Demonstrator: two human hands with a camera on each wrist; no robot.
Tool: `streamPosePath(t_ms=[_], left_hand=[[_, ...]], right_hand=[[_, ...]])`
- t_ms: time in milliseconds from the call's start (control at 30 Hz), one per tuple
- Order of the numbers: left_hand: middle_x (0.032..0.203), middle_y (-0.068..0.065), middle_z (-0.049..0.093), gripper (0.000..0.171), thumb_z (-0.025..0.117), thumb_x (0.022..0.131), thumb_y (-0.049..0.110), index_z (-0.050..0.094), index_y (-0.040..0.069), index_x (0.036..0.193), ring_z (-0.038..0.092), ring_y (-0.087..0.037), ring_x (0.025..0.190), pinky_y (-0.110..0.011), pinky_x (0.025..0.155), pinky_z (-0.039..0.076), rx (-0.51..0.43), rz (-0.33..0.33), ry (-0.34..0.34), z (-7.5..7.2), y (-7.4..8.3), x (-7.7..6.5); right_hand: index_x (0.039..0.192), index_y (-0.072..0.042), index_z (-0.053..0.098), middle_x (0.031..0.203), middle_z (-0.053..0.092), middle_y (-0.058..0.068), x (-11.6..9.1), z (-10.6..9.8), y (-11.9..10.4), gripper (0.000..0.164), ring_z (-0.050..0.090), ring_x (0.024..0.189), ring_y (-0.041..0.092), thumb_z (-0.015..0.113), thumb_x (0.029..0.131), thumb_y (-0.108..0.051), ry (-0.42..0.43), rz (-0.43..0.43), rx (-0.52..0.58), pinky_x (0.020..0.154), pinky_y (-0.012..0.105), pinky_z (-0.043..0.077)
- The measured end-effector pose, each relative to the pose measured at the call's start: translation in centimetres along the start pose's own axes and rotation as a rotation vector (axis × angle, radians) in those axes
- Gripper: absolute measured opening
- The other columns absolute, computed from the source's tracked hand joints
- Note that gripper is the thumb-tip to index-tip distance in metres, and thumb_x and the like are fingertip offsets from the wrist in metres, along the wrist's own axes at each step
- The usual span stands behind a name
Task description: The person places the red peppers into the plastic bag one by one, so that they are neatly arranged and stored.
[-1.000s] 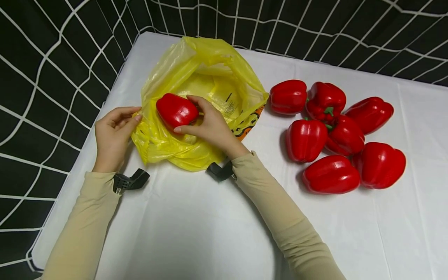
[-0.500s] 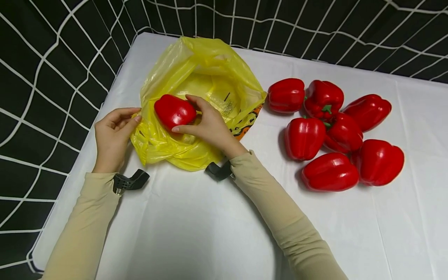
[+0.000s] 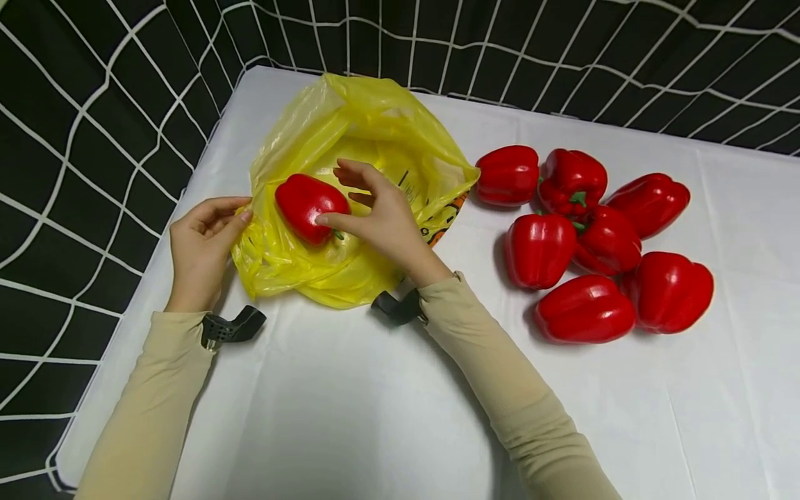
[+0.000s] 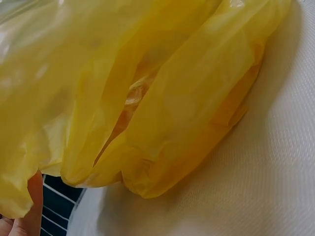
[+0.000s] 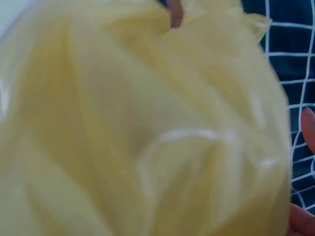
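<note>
My left hand (image 3: 203,243) pinches the left rim of a yellow plastic bag (image 3: 281,271), which lies on the table with its mouth spread wide. A red bell pepper (image 3: 306,205) rests inside the bag toward its left side, its green stem facing the front right. My right hand (image 3: 390,226) is over the bag mouth, fingers spread and away from the pepper. Its thumb overlaps the pepper's right side in the head view. In the left wrist view, yellow folds (image 4: 172,113) hide most of the left hand. Plastic (image 5: 147,128) fills the right wrist view and hides the pepper.
Several red bell peppers (image 3: 540,251) lie in a cluster on the white-covered table (image 3: 344,403), right of the bag. White netting (image 3: 437,42) over a dark backing borders the back and left edges of the table.
My right hand has let go of the pepper: its fingers have lifted off and spread, and the green stem now shows. The left hand keeps its pinch on the bag rim.
</note>
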State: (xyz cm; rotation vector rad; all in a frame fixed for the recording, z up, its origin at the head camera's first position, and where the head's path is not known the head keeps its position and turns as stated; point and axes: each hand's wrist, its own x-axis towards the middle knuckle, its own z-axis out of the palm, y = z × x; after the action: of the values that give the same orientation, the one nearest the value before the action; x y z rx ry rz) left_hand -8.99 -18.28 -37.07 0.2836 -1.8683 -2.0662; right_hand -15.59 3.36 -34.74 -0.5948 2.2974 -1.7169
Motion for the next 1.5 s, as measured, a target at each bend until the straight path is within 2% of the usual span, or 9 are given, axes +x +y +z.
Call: streamPosePath(t_ms=[367,633,800,1033,1300,1500], left_hand=[[0.09,-0.007,0.066,0.015,0.068,0.083,-0.004,0.07,-0.003,0.098,0.062,-0.013,0.076,-0.015,0.07,0.052,0.004,0.003,-0.012,0.1,-0.1,-0.1],[0.089,-0.007,0.065,0.016,0.068,0.083,-0.004,0.07,-0.004,0.098,0.062,-0.013,0.076,-0.015,0.07,0.051,0.018,0.01,-0.011,0.0,-0.1,-0.1],[0.088,-0.007,0.065,0.016,0.068,0.083,-0.004,0.07,-0.004,0.098,0.062,-0.013,0.075,-0.015,0.069,0.051,0.033,0.018,-0.011,0.0,-0.1,-0.2],[0.088,-0.007,0.065,0.015,0.068,0.083,-0.004,0.07,-0.004,0.098,0.062,-0.012,0.073,-0.015,0.068,0.051,0.034,0.02,-0.008,0.1,0.0,-0.2],[0.088,-0.008,0.064,0.015,0.067,0.083,-0.004,0.07,-0.004,0.098,0.061,-0.012,0.072,-0.015,0.067,0.051,0.027,0.024,-0.009,0.1,-0.1,-0.2],[0.088,-0.007,0.064,0.016,0.068,0.083,-0.004,0.07,-0.004,0.098,0.061,-0.013,0.072,-0.014,0.068,0.051,0.034,0.015,0.002,0.0,0.0,-0.2]], right_hand=[[0.134,-0.001,0.047,0.13,0.053,0.01,-2.3,-2.3,-1.8,0.066,0.05,0.118,0.014,0.078,0.076,-0.008,0.058,-0.075,0.048,0.097,0.024,0.042],[0.132,0.003,0.048,0.128,0.055,0.012,-4.1,-4.8,-2.8,0.063,0.052,0.116,0.017,0.077,0.076,-0.002,0.119,-0.118,0.028,0.098,0.027,0.043],[0.13,0.003,0.05,0.127,0.056,0.01,-5.4,-6.8,-3.4,0.059,0.053,0.114,0.016,0.076,0.077,0.0,0.19,-0.147,0.006,0.097,0.029,0.045],[0.13,0.0,0.052,0.125,0.058,0.011,-7.6,-9.9,-4.0,0.056,0.054,0.114,0.023,0.073,0.078,0.002,0.298,-0.115,0.011,0.098,0.034,0.044],[0.13,-0.003,0.053,0.125,0.057,0.012,-10.6,-13.4,-3.8,0.055,0.053,0.114,0.024,0.071,0.078,0.006,0.422,-0.121,0.026,0.097,0.026,0.044],[0.128,-0.003,0.056,0.123,0.058,0.013,-12.6,-15.9,-3.1,0.054,0.052,0.115,0.024,0.07,0.077,0.009,0.509,-0.113,0.09,0.096,0.023,0.043]])
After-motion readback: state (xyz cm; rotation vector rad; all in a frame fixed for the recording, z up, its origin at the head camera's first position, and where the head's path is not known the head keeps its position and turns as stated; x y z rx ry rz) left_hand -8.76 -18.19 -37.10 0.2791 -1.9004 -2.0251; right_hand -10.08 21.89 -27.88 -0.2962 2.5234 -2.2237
